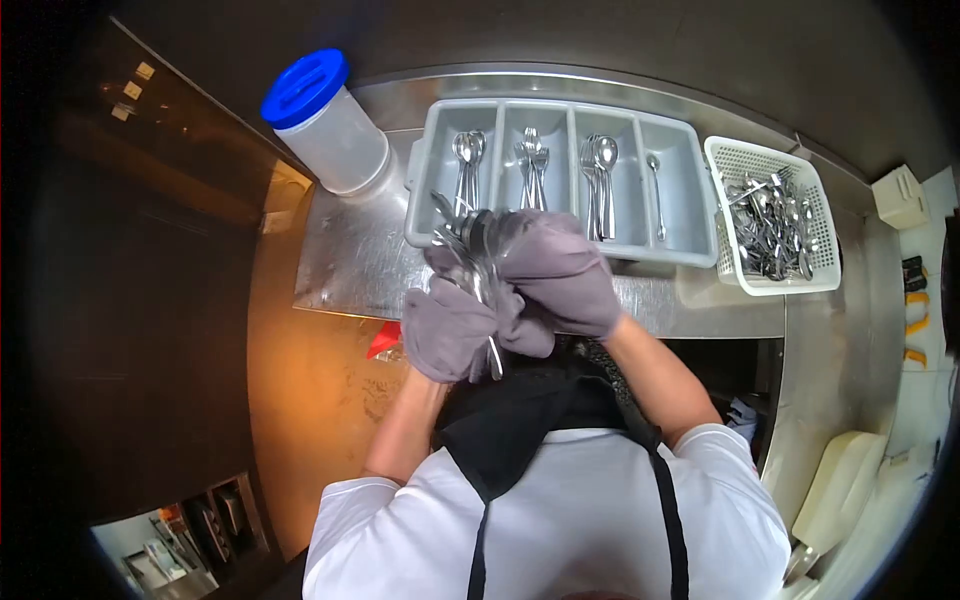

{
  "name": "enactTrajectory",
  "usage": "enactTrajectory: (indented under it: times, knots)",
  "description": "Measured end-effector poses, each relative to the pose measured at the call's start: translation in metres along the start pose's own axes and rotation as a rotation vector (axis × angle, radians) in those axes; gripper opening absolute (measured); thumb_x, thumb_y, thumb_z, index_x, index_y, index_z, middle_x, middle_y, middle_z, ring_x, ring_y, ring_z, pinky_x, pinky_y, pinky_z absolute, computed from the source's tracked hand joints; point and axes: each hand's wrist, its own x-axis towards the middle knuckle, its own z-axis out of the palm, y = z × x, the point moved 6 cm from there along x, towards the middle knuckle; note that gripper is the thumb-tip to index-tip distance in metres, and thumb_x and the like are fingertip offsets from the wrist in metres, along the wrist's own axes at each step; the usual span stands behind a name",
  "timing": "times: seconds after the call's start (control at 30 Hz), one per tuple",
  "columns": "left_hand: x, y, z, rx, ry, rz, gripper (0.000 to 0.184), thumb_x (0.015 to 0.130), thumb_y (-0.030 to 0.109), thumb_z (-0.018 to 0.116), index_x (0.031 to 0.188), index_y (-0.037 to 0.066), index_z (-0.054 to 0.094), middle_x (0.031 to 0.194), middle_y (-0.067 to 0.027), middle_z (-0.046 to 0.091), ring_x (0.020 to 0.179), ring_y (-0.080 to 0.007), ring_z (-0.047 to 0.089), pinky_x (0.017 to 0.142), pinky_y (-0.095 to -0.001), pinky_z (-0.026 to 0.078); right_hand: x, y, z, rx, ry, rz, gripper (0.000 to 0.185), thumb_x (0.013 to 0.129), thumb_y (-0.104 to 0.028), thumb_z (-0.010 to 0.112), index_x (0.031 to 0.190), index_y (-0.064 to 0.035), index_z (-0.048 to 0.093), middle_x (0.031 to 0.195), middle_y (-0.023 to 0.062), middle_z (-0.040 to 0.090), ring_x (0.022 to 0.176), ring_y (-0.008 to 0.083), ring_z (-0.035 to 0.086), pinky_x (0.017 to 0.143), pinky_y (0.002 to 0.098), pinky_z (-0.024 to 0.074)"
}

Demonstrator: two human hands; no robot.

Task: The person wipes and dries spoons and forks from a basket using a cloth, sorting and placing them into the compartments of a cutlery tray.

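Mostly hidden by grey cloth, the left hand is closed round a bunch of cutlery above the counter's front edge; the right hand presses in beside it, fingers covered, so I cannot tell its grip. Blur muddles the bunch's upper ends. Beyond, the hands block part of the tray's front rim. At its right edge, a white basket holds a pile of cutlery too tangled to sort.

One grey tray with four compartments, upper centre; one lone spoon in the rightmost. One white basket, upper right, its cutlery too jumbled to count. One container with one blue lid, upper left. Two hands, centre.
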Motion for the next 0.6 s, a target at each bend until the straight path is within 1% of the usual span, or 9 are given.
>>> enactTrajectory:
  times: [0.1, 0.2, 0.23, 0.3, 0.37, 0.4, 0.43, 0.5, 0.6]
  knots:
    - [-0.005, 0.003, -0.006, 0.018, -0.002, -0.049, 0.026, 0.074, 0.029, 0.065, 0.062, 0.007, 0.058, 0.064, -0.0123, 0.059, 0.062, -0.0303, 0.061, 0.055, -0.0388, 0.047, 0.019, -0.028, 0.0, -0.165, 0.047, -0.091, 0.019, 0.071, -0.001, 0.064, 0.09, -0.0042, 0.065, 0.086, 0.008, 0.061, 0.086, 0.0238, 0.06, 0.075, 0.0338, 0.0472]
    - [-0.009, -0.009, -0.014, -0.097, -0.108, 0.022, 0.027, 0.069, 0.03, 0.07, 0.062, 0.005, 0.064, 0.064, -0.0132, 0.061, 0.061, -0.0326, 0.061, 0.054, -0.0409, 0.046, 0.018, -0.014, 0.005, -0.353, 0.008, 0.042, 0.023, 0.074, -0.003, 0.063, 0.097, -0.0044, 0.065, 0.087, 0.0102, 0.06, 0.087, 0.0267, 0.06, 0.077, 0.0354, 0.0467]
    - [-0.01, -0.005, -0.022, -0.095, -0.073, 0.024, 0.028, 0.069, 0.032, 0.07, 0.063, 0.005, 0.064, 0.063, -0.0128, 0.061, 0.061, -0.0319, 0.061, 0.054, -0.0406, 0.046, 0.024, -0.015, 0.002, -0.481, -0.034, 0.003, 0.021, 0.076, -0.004, 0.063, 0.097, -0.0041, 0.064, 0.088, 0.0106, 0.06, 0.088, 0.0274, 0.059, 0.078, 0.0354, 0.0467]
    - [-0.006, 0.005, -0.035, -0.087, 0.0, 0.04, 0.03, 0.069, 0.034, 0.071, 0.063, 0.005, 0.065, 0.062, -0.012, 0.06, 0.06, -0.0305, 0.062, 0.053, -0.04, 0.046, 0.041, -0.019, -0.008, -0.397, 0.072, 0.215, 0.019, 0.08, -0.009, 0.06, 0.098, -0.004, 0.063, 0.09, 0.0106, 0.06, 0.095, 0.0291, 0.057, 0.079, 0.0364, 0.0465]
    - [-0.004, -0.007, -0.033, -0.458, -0.076, -0.059, 0.03, 0.072, 0.032, 0.073, 0.062, 0.004, 0.066, 0.058, -0.0091, 0.061, 0.055, -0.0225, 0.061, 0.051, -0.0368, 0.047, 0.018, 0.003, 0.0, -0.467, 0.114, 0.373, 0.019, 0.08, -0.011, 0.06, 0.098, -0.0046, 0.063, 0.091, 0.0105, 0.061, 0.096, 0.0297, 0.056, 0.079, 0.0372, 0.0457]
    - [-0.003, -0.012, -0.03, -0.645, -0.117, -0.11, 0.03, 0.074, 0.03, 0.073, 0.061, 0.004, 0.067, 0.057, -0.0077, 0.061, 0.053, -0.0186, 0.061, 0.05, -0.0353, 0.048, 0.006, 0.017, 0.005, -0.594, 0.118, 0.316, 0.019, 0.079, -0.01, 0.06, 0.097, -0.0054, 0.063, 0.091, 0.0111, 0.061, 0.094, 0.0293, 0.056, 0.078, 0.0374, 0.0451]
    - [-0.002, -0.012, -0.024, -0.511, -0.217, -0.087, 0.029, 0.076, 0.029, 0.071, 0.067, 0.002, 0.068, 0.062, -0.0088, 0.063, 0.058, -0.0186, 0.062, 0.053, -0.0345, 0.048, -0.001, 0.024, 0.008, -0.724, 0.129, 0.262, 0.019, 0.078, -0.009, 0.06, 0.097, -0.0061, 0.063, 0.091, 0.0118, 0.06, 0.092, 0.029, 0.056, 0.077, 0.0377, 0.0444]
    - [-0.001, -0.011, -0.01, -0.242, -0.408, -0.041, 0.027, 0.081, 0.026, 0.067, 0.08, -0.001, 0.069, 0.073, -0.0112, 0.066, 0.068, -0.0185, 0.064, 0.059, -0.0329, 0.049, -0.005, 0.039, 0.012, -0.456, -0.024, 0.25, 0.018, 0.079, -0.007, 0.059, 0.096, -0.0061, 0.064, 0.091, 0.0135, 0.06, 0.092, 0.0287, 0.057, 0.078, 0.038, 0.0447]
    - [-0.006, -0.015, 0.018, -0.358, -0.476, 0.006, 0.027, 0.084, 0.022, 0.062, 0.088, -0.004, 0.064, 0.082, -0.0148, 0.065, 0.074, -0.0226, 0.063, 0.067, -0.035, 0.05, 0.004, 0.036, -0.002, 0.187, 0.292, 0.513, 0.006, 0.084, -0.007, 0.059, 0.088, -0.0049, 0.062, 0.088, 0.0112, 0.059, 0.084, 0.0234, 0.057, 0.067, 0.0331, 0.0443]
